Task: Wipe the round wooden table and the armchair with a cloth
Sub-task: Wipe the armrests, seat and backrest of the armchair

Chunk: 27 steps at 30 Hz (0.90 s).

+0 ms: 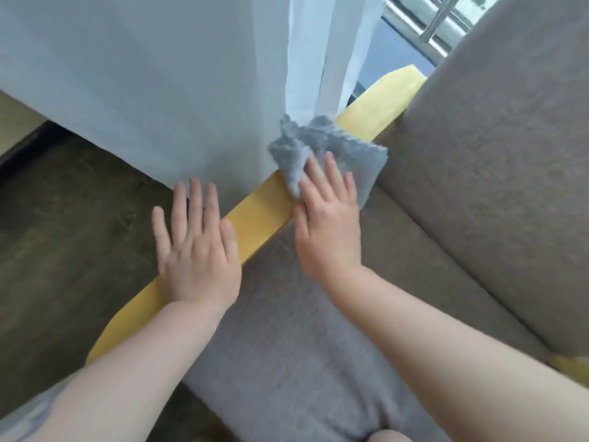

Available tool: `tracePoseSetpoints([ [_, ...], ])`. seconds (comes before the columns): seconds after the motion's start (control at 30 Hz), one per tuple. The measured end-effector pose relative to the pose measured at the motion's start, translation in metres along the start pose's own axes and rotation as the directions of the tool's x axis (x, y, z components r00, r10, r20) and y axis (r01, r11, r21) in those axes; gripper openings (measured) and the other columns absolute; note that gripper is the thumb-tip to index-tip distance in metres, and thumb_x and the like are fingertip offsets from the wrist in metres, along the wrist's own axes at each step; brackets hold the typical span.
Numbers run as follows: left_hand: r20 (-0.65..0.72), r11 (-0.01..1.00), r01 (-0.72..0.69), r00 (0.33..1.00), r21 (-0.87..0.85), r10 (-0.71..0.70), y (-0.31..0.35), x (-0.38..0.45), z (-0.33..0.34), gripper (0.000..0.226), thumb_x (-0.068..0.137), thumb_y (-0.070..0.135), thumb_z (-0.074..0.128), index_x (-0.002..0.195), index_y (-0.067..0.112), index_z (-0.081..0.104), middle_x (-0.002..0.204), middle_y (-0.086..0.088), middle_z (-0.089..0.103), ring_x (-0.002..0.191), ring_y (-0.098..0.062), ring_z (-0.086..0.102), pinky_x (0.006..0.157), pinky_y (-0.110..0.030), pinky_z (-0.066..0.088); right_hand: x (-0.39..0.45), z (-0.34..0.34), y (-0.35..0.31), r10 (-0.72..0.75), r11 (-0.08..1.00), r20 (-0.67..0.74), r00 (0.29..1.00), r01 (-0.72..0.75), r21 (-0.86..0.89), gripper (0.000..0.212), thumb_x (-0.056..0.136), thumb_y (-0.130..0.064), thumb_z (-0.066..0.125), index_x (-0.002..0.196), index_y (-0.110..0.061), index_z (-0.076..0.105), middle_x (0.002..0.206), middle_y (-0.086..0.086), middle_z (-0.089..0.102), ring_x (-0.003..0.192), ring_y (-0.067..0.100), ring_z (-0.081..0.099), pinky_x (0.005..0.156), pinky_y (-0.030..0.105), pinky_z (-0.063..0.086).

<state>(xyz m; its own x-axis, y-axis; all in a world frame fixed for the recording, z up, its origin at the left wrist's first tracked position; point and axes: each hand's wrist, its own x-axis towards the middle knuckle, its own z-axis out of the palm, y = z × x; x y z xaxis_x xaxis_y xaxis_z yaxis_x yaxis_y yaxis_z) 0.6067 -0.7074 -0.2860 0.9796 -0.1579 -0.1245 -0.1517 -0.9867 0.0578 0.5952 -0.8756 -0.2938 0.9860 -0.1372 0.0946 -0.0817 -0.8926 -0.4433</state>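
The grey cloth (331, 154) is pressed onto the yellow wooden armrest (258, 218) of the armchair (478, 186) by the right hand (328, 224), whose fingers are laid out straight and flat over the cloth's near edge — nothing is curled round it. Most of the cloth is bunched just beyond the fingertips, on the far side of the hand, with one corner hanging over toward the seat cushion (287, 330) on the right. The left hand (197, 250) is spread flat with fingers straight at the left edge of the same armrest, nearer than the right hand and apart from the cloth; nothing is held in it. A pale sheer curtain (159, 90) hangs just beyond both hands, its hem touched by the left fingertips and its folds met by the cloth's far edge. Dark wood flooring (63, 218) is seen to the left — a railing (439, 23) is glimpsed at the far right.
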Motion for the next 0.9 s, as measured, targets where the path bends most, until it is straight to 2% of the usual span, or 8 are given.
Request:
tracePoseSetpoints([
  [0.1, -0.008, 0.997, -0.073, 0.997, -0.016, 0.073, -0.002, 0.003, 0.002, 0.062, 0.093, 0.033, 0.019, 0.15, 0.009, 0.025, 0.157, -0.007, 0.022, 0.146, -0.022, 0.011, 0.118, -0.044, 0.002, -0.014, 0.003, 0.005, -0.485, 0.874, 0.199, 0.851, 0.478, 0.087, 0.046, 0.093, -0.019, 0.046, 0.139, -0.015, 0.051, 0.149, 0.002, 0.042, 0.142, 0.023, 0.032, 0.116, 0.04, 0.023],
  [0.17, 0.011, 0.993, -0.106, 0.994, -0.056, 0.107, 0.0, 0.004, -0.001, 0.059, 0.097, 0.034, 0.016, 0.152, 0.012, 0.019, 0.159, -0.002, 0.016, 0.147, -0.017, 0.008, 0.119, -0.046, 0.003, 0.009, -0.005, 0.042, -0.434, 0.9, 0.134, 0.891, 0.436, 0.019, 0.046, 0.092, -0.018, 0.047, 0.138, -0.014, 0.052, 0.148, 0.002, 0.044, 0.14, 0.023, 0.034, 0.115, 0.04, 0.024],
  [0.3, 0.02, 0.952, -0.298, 0.954, -0.061, 0.3, 0.0, 0.0, -0.004, 0.059, 0.097, 0.034, 0.019, 0.151, 0.01, 0.02, 0.158, -0.004, 0.019, 0.147, -0.015, 0.011, 0.116, -0.056, 0.01, 0.02, -0.009, 0.016, 0.074, 0.997, -0.026, 0.997, -0.074, 0.016, 0.048, 0.086, -0.014, 0.046, 0.132, -0.011, 0.055, 0.148, 0.003, 0.044, 0.143, 0.025, 0.028, 0.115, 0.048, 0.021],
  [0.43, -0.014, 0.927, -0.366, 0.93, -0.081, 0.366, -0.001, 0.0, 0.0, 0.061, 0.097, 0.034, 0.024, 0.146, -0.002, 0.027, 0.155, -0.014, 0.025, 0.147, -0.018, 0.013, 0.115, -0.055, 0.016, 0.001, -0.006, 0.007, -0.44, 0.898, 0.187, 0.878, 0.426, 0.112, 0.037, 0.094, -0.016, 0.045, 0.127, -0.008, 0.06, 0.14, 0.005, 0.053, 0.14, 0.024, 0.035, 0.116, 0.04, 0.025],
  [0.53, 0.043, 0.925, -0.369, 0.927, -0.088, 0.373, -0.001, 0.003, -0.003, 0.062, 0.099, 0.037, 0.014, 0.148, 0.0, 0.023, 0.158, -0.011, 0.019, 0.146, -0.02, 0.017, 0.117, -0.051, 0.015, 0.038, -0.02, 0.057, -0.074, 0.996, 0.035, 0.997, 0.075, -0.04, 0.049, 0.085, -0.013, 0.048, 0.134, -0.009, 0.055, 0.148, 0.003, 0.045, 0.142, 0.023, 0.031, 0.116, 0.043, 0.023],
  [0.6, 0.05, 0.916, -0.392, 0.917, -0.083, 0.397, -0.001, 0.004, -0.004, 0.061, 0.1, 0.036, 0.013, 0.149, 0.003, 0.023, 0.158, -0.008, 0.02, 0.145, -0.02, 0.019, 0.116, -0.05, 0.016, 0.05, -0.018, 0.041, 0.217, 0.973, -0.1, 0.971, -0.224, -0.057, 0.05, 0.083, -0.015, 0.041, 0.13, -0.003, 0.056, 0.146, 0.009, 0.046, 0.142, 0.027, 0.031, 0.114, 0.046, 0.023],
  [0.77, 0.05, 0.92, -0.379, 0.921, -0.104, 0.385, -0.002, 0.003, -0.004, 0.058, 0.099, 0.034, 0.012, 0.15, 0.009, 0.02, 0.159, -0.003, 0.017, 0.147, -0.013, 0.012, 0.115, -0.05, 0.02, 0.027, -0.008, -0.002, -0.135, 0.991, 0.09, 0.987, 0.133, 0.023, 0.048, 0.09, -0.019, 0.05, 0.137, -0.008, 0.051, 0.148, 0.007, 0.043, 0.143, 0.025, 0.029, 0.118, 0.037, 0.019],
  [0.9, 0.049, 0.917, -0.394, 0.917, -0.054, 0.397, -0.001, 0.003, -0.004, 0.058, 0.1, 0.034, 0.012, 0.151, 0.009, 0.02, 0.159, -0.004, 0.018, 0.146, -0.015, 0.014, 0.117, -0.051, 0.015, 0.09, -0.009, 0.042, 0.342, 0.933, -0.121, 0.932, -0.352, -0.073, 0.061, 0.091, -0.028, 0.027, 0.147, -0.005, 0.034, 0.156, 0.011, 0.027, 0.147, 0.027, 0.017, 0.119, 0.04, 0.006],
])
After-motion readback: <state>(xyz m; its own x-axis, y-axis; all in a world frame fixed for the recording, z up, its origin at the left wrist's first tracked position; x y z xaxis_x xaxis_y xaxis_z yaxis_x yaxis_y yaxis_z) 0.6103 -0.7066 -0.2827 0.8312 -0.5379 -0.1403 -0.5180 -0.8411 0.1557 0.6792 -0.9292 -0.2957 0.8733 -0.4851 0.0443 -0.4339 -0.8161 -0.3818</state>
